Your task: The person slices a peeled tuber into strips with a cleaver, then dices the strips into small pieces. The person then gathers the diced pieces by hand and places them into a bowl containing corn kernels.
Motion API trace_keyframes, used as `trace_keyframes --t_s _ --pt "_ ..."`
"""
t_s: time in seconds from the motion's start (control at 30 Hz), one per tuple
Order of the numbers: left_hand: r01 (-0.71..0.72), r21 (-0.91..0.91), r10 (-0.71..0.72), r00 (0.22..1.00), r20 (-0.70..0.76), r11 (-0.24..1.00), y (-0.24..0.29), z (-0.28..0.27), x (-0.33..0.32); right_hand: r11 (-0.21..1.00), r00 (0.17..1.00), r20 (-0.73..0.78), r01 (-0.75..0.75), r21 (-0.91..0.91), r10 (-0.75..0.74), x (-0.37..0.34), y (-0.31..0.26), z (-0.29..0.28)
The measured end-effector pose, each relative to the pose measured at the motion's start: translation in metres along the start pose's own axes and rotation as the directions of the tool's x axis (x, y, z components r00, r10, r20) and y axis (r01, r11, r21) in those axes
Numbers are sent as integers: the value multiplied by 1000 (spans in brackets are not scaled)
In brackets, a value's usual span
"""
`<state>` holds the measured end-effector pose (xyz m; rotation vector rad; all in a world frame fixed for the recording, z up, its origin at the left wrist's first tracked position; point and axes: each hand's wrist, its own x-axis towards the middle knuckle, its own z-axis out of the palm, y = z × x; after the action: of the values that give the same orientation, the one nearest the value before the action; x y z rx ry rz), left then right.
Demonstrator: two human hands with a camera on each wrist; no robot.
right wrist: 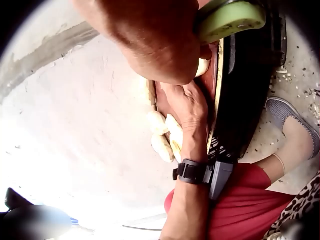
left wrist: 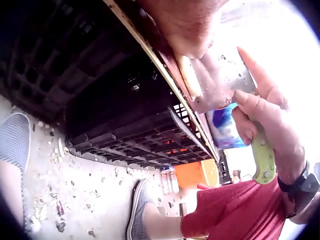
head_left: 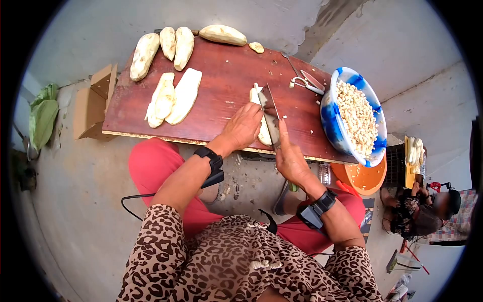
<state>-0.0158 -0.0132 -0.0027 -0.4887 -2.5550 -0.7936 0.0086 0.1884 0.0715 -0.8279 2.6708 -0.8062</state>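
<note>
R hand (head_left: 292, 162): gripping the knife (head_left: 271, 115) by its green handle, index finger stretched along the blade.
L hand (head_left: 244, 126): fingers bent over the root slice (head_left: 264, 135), holding it to the table (head_left: 221, 63), right by the blade.
Root slice: pale, peeled, lengthwise under L hand, nr the table's front edge, knife alongside.
Table, L side: flat-cut pieces (head_left: 184, 98) lying together; whole peeled roots (head_left: 184, 49) behind, along the back edge.
Bowl (head_left: 330, 126): blue & white, R end of table, tilted, w/ lots of small cubes (head_left: 357, 118).
Floor: orange basin (head_left: 371, 177) below bowl; cardboard box (head_left: 89, 113) far L.
Bkgd R: another person (head_left: 422, 214), seated.
</note>
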Motion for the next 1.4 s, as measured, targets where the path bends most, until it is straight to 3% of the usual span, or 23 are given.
trace_keyframes --t_s 0.23,0.33,0.57,0.67,1.0,1.1,1.2,1.3,1.4 --pt "-7 -30 5 999 -42 1000 3 -3 -4 1000 1000 -28 6 10 -5 -4 -3 -9" --pt "44 -34 -43 998 42 998 5 -5 -3 1000 1000 8 0 -10 0 3 -14 -16" --pt "34 -50 -32 999 30 998 4 -4 -3 997 999 21 47 -63 -46 11 -20 -11" --pt "23 -63 -23 1000 10 998 3 -4 -3 996 999 48 5 -88 -1 14 -26 -13" --pt "43 -42 -41 998 41 998 3 -3 -2 989 989 -71 123 -79 -129 73 -13 2" --pt "28 -30 -27 999 19 999 3 -2 -3 986 987 -50 149 -74 -153 67 -18 -5" --pt "3 -25 -4 1000 -15 1000 1 0 -3 990 996 61 77 -119 -70 42 -27 -19" --pt "-2 -9 2 1000 -6 1000 3 -1 -3 999 995 93 -14 -46 18 9 -27 -19" --pt "-5 9 5 1000 -9 1000 2 1 -4 998 998 57 30 -57 -26 -10 -18 -4"
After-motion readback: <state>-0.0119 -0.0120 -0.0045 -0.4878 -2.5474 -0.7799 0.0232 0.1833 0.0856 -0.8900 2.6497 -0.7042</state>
